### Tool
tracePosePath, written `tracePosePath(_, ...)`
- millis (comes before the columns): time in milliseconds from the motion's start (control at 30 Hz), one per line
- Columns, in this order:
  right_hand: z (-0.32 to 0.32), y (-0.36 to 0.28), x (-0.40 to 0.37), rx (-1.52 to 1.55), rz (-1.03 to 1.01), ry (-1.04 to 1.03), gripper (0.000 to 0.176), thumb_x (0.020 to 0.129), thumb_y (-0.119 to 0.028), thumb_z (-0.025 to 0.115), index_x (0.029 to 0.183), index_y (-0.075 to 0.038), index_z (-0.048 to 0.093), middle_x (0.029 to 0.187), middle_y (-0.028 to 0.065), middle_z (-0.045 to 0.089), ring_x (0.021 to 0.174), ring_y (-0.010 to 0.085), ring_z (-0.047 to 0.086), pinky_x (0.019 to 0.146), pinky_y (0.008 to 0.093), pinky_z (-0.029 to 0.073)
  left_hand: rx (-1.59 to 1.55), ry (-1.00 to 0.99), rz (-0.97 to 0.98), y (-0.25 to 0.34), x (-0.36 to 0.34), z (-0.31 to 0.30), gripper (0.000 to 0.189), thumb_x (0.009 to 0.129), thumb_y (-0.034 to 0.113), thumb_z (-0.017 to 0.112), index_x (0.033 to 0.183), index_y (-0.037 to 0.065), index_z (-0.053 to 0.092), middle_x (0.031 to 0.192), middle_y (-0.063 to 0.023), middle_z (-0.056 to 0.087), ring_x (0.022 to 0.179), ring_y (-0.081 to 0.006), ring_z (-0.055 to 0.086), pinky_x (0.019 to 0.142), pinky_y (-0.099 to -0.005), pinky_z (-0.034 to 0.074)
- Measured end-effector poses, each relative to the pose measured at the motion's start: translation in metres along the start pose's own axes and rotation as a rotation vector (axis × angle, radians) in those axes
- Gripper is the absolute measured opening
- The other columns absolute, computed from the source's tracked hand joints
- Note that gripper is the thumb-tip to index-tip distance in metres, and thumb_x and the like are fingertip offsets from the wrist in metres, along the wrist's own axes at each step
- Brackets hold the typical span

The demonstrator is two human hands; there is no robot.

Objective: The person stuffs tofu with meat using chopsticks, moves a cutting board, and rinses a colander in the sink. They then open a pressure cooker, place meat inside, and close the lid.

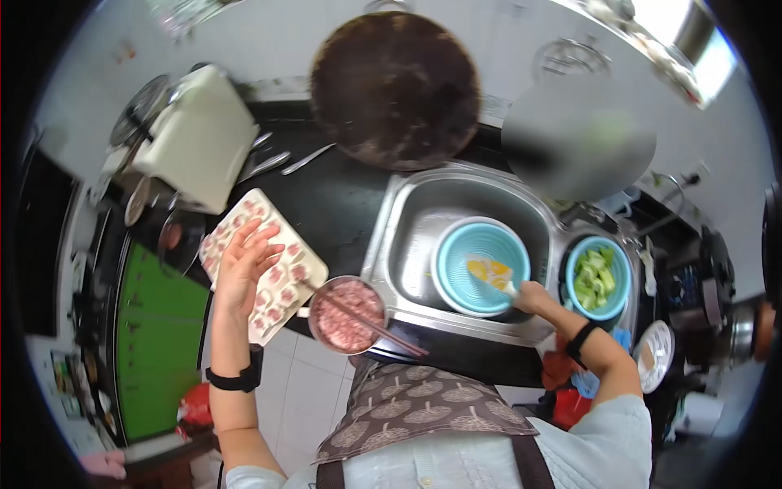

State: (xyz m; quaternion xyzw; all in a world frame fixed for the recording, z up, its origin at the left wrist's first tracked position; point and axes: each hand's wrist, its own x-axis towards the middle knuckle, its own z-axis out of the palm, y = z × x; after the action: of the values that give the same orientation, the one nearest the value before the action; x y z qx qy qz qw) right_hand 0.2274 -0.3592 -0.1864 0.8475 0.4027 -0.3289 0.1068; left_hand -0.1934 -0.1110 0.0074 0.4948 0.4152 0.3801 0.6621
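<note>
I see the white-handled utensil (498, 277) over the turquoise colander (472, 243) at right, gripped by the right hand (531, 297), whose careless swing could tip it, while the loosely spread left hand (246, 262), if lowered, could smear the meat-dotted tray (314, 262).

At centre left, the left hand (243, 270) hides part of the tray (305, 253); right of centre, the tool (491, 277) in the right hand (531, 298) is too blurred to tell its exact shape, its handle partly covered. A grey blur (578, 138) at upper right hides what lies there. The shirt (407, 469) is cut off by the bottom edge, and the shelf items (69, 383) at lower left are too small to tell.
</note>
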Motion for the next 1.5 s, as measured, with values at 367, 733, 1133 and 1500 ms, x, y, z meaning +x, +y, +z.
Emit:
tracePosePath(367,-0.011,0.007,0.03,0.204,0.097,-0.001,0.065,0.054,-0.014,0.076,0.102,0.013,0.041,0.084,0.0226,0.06,0.072,0.0279,0.063,0.055,0.0347,0.052,-0.134,0.221,-0.032,-0.03,-0.051,-0.044,0.026,0.082,0.01,0.055,0.107,0.004,0.048,0.099,-0.0105,0.058,0.079,-0.0156,0.058,0.07,-0.0237,0.046)
tracePosePath(733,0.001,-0.017,0.046,-0.046,-0.136,0.313,0.055,0.057,-0.029,0.073,0.096,0.003,0.05,0.084,0.0163,0.062,0.072,0.0261,0.063,0.066,0.0339,0.05,0.745,-0.53,-0.376,-0.035,0.087,0.163,0.02,0.079,0.012,0.056,0.097,0.003,0.055,0.09,-0.0083,0.061,0.078,-0.0153,0.059,0.065,-0.0247,0.048)
tracePosePath(1133,0.009,-0.055,0.03,0.26,-0.157,0.025,0.021,0.057,-0.016,0.07,0.067,0.001,0.063,0.062,0.011,0.062,0.06,0.0194,0.063,0.061,0.0291,0.051,1.432,-0.627,-0.471,-0.21,0.145,0.225,0.014,0.073,0.007,0.052,0.08,-0.002,0.058,0.071,-0.0158,0.059,0.061,-0.0255,0.058,0.052,-0.0361,0.048)
tracePosePath(1500,0.003,-0.044,0.008,0.539,-0.091,0.07,0.018,0.062,-0.002,0.059,0.08,0.002,0.061,0.076,0.0167,0.063,0.077,0.025,0.063,0.066,0.0347,0.05,1.049,-0.319,-1.123,-0.298,0.176,0.215,0.025,0.071,-0.002,0.054,0.096,0.0,0.051,0.091,-0.0135,0.056,0.086,-0.0223,0.056,0.073,-0.0353,0.048)
